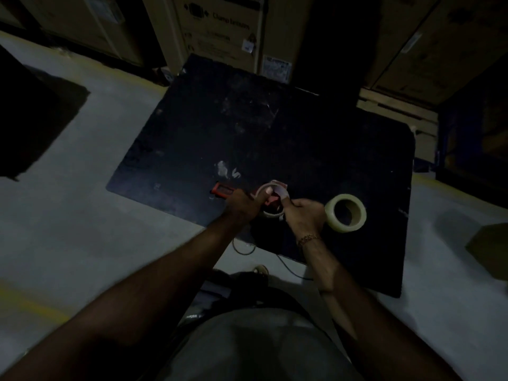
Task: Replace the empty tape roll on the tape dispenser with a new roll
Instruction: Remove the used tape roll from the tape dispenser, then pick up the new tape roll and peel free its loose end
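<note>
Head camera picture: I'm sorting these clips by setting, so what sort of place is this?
Probably a warehouse or stockroom. Big printed cardboard boxes stand stacked along the far side, the bare grey floor has yellow painted lines, and the work goes on at a scuffed black table.

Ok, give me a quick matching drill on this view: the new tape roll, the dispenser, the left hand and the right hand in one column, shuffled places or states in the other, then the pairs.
1. new tape roll
2. tape dispenser
3. left hand
4. right hand

A. bracelet at its wrist
B. red, partly hidden by the hands
C. grips the dispenser's handle end
D. lies free on the black table, right of both hands

Pairs: 1-D, 2-B, 3-C, 4-A
</note>
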The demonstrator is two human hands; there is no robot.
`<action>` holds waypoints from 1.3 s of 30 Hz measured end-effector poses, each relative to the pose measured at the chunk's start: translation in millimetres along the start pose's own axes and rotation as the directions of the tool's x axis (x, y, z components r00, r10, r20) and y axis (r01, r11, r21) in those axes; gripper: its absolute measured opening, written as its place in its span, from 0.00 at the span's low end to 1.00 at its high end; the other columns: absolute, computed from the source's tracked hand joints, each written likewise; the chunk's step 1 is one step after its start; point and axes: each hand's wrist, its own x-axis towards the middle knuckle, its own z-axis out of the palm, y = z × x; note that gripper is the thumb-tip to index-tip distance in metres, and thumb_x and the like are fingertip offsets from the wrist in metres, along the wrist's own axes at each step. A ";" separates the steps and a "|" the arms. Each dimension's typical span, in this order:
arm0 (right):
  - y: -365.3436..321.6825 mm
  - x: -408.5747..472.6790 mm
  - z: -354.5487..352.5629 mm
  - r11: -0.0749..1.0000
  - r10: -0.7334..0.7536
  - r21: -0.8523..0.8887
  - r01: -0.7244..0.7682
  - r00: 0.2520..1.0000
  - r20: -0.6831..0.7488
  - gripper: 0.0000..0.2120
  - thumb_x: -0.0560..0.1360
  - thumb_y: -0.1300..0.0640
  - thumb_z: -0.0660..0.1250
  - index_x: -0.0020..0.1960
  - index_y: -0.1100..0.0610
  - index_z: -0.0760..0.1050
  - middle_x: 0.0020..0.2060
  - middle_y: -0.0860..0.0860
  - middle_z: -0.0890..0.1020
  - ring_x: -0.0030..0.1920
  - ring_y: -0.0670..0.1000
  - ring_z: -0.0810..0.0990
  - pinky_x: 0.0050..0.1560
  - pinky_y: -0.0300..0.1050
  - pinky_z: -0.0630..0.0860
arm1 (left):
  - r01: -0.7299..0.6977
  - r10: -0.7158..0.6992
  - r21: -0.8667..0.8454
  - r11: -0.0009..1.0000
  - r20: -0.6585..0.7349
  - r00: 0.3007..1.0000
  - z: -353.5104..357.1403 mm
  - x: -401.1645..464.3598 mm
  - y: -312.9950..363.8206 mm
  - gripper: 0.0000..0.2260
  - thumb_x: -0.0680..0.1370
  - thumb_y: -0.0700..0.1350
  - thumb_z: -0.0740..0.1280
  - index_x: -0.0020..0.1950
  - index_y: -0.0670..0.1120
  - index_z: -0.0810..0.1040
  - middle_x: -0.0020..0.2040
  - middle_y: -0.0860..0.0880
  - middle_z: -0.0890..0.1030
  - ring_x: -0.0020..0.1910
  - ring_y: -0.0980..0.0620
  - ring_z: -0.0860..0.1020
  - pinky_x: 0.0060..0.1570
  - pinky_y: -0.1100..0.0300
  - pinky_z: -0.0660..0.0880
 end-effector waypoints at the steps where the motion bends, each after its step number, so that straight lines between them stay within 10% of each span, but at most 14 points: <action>1: -8.8 0.4 0.0 1.000 -0.020 -0.019 0.020 1.000 0.004 0.20 0.70 0.35 0.76 0.33 0.52 0.85 0.28 0.47 0.85 0.33 0.49 0.86 0.31 0.43 0.79 | 0.011 -0.011 -0.014 1.000 -0.008 1.000 -6.7 1.2 5.1 0.29 0.76 0.68 0.70 0.45 0.39 0.86 0.40 0.44 0.87 0.44 0.47 0.87 0.47 0.53 0.83; 8: -68.0 16.6 27.2 0.994 -0.078 -0.074 0.080 0.996 0.032 0.35 0.68 0.25 0.71 0.32 0.59 0.80 0.25 0.52 0.82 0.27 0.53 0.82 0.30 0.46 0.77 | 0.002 -0.009 -0.107 0.994 -0.068 0.998 -57.2 27.9 24.7 0.34 0.76 0.76 0.59 0.46 0.45 0.82 0.44 0.44 0.87 0.43 0.46 0.86 0.43 0.53 0.82; 16: -106.8 78.4 99.0 0.986 -0.024 -0.166 0.024 1.000 0.001 0.27 0.71 0.33 0.73 0.33 0.58 0.83 0.31 0.53 0.86 0.36 0.56 0.87 0.42 0.56 0.87 | -0.090 0.152 0.292 0.952 -0.196 0.969 -123.9 69.3 -6.8 0.28 0.80 0.65 0.61 0.58 0.39 0.79 0.57 0.36 0.83 0.57 0.36 0.82 0.56 0.46 0.79; 24: -122.5 97.1 159.0 0.983 0.183 -0.048 -0.178 0.974 0.131 0.20 0.83 0.52 0.68 0.53 0.72 0.82 0.53 0.64 0.86 0.51 0.66 0.86 0.52 0.63 0.84 | -0.144 0.324 0.712 0.687 -0.123 0.938 -176.2 93.8 -37.7 0.37 0.81 0.66 0.60 0.84 0.46 0.58 0.85 0.35 0.47 0.80 0.33 0.62 0.74 0.38 0.67; 30: -131.5 114.0 197.8 0.981 0.191 0.015 -0.194 0.973 0.128 0.20 0.81 0.55 0.71 0.32 0.62 0.76 0.47 0.64 0.86 0.46 0.61 0.87 0.52 0.60 0.84 | -0.187 0.383 0.786 0.589 -0.068 0.921 -205.1 114.7 -59.5 0.41 0.80 0.67 0.62 0.86 0.47 0.53 0.85 0.35 0.40 0.81 0.33 0.61 0.73 0.39 0.68; 34: -142.5 107.6 198.2 0.950 0.257 0.127 -0.287 0.943 0.210 0.13 0.81 0.57 0.71 0.38 0.61 0.79 0.44 0.61 0.85 0.47 0.61 0.86 0.55 0.63 0.85 | -0.218 0.393 0.794 0.567 -0.028 0.919 -216.9 120.6 -52.1 0.39 0.81 0.66 0.61 0.85 0.47 0.54 0.86 0.38 0.38 0.81 0.34 0.60 0.71 0.38 0.69; 39: -138.8 93.7 168.0 0.970 0.151 -0.218 -0.110 0.972 0.182 0.19 0.83 0.52 0.63 0.64 0.63 0.82 0.62 0.62 0.84 0.64 0.64 0.82 0.66 0.55 0.79 | -0.277 0.416 0.763 0.584 0.011 0.909 -213.0 130.3 -39.8 0.41 0.81 0.69 0.53 0.86 0.45 0.53 0.84 0.36 0.34 0.83 0.30 0.53 0.72 0.35 0.69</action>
